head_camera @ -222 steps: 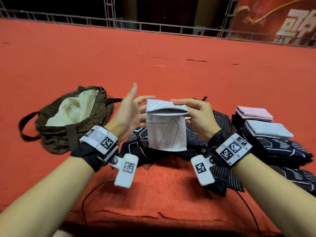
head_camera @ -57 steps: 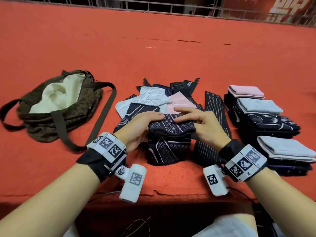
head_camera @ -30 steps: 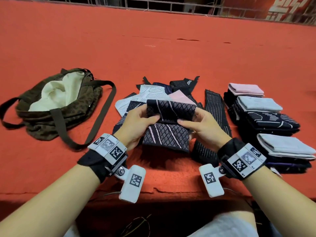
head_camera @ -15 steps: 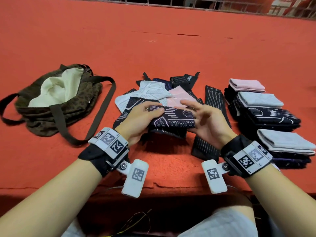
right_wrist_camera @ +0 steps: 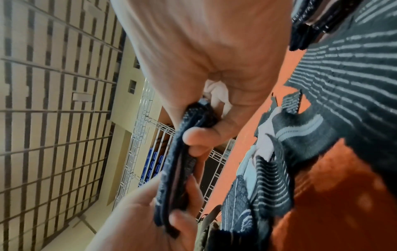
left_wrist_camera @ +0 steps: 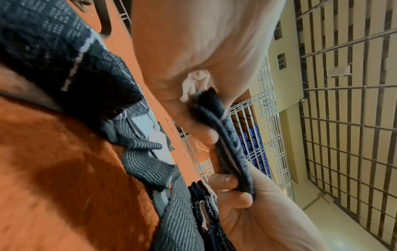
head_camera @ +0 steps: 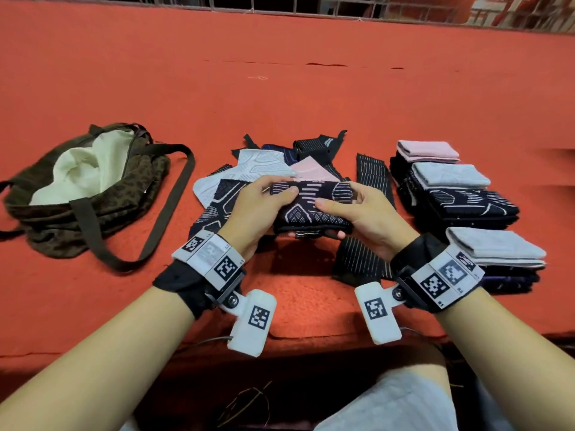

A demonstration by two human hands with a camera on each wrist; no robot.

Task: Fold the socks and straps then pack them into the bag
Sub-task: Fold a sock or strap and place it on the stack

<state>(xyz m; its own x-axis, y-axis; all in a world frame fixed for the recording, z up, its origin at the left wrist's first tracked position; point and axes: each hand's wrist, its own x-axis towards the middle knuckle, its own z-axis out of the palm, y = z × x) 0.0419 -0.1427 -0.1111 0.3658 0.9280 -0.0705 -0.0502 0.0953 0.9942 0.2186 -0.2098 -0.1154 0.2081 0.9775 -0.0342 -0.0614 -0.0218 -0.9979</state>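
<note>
A dark navy patterned sock (head_camera: 311, 209), folded into a compact bundle, is held level just above the red cloth. My left hand (head_camera: 258, 209) grips its left end and my right hand (head_camera: 354, 213) its right end, thumbs on top and fingers underneath. The left wrist view shows the sock's layered edge (left_wrist_camera: 227, 135) pinched between thumb and fingers, and the right wrist view shows the same edge (right_wrist_camera: 182, 161). Unfolded socks (head_camera: 264, 169) lie in a heap behind my hands. The olive bag (head_camera: 77, 194) lies open at the left, showing its cream lining.
Stacks of folded socks (head_camera: 451, 181), pink, grey and dark, stand at the right, with another grey-topped stack (head_camera: 494, 250) nearer me. A dark striped strap (head_camera: 373, 175) runs between heap and stacks. The bag's strap (head_camera: 168, 206) loops across the red table cover (head_camera: 280, 88).
The dark sock hung half-folded a second ago. It has since been doubled over into a flat bundle, and both hands have closed on its ends.
</note>
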